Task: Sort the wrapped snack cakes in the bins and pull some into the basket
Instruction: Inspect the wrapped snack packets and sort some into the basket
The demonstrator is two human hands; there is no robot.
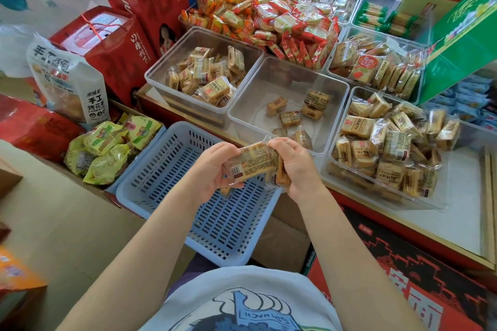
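Both my hands hold wrapped tan snack cakes over the right edge of the blue slotted basket [172,177]. My left hand [212,169] grips one flat cake [250,162] with a barcode facing up. My right hand [298,166] grips the same bundle's right end together with another cake [277,177] below it. One small cake [226,191] lies in the basket under my hands. The clear bin [250,94] just beyond holds a few loose cakes [290,119]. A left bin [161,67] and a right bin [338,169] hold several cakes each.
Behind the bins lie heaps of orange and red wrapped snacks [269,13] and more clear bins. Red gift boxes [107,43] and a white bread bag [67,80] stand at the left. Yellow-green packets [105,148] fill a box beside the basket. A green carton [465,37] leans at right.
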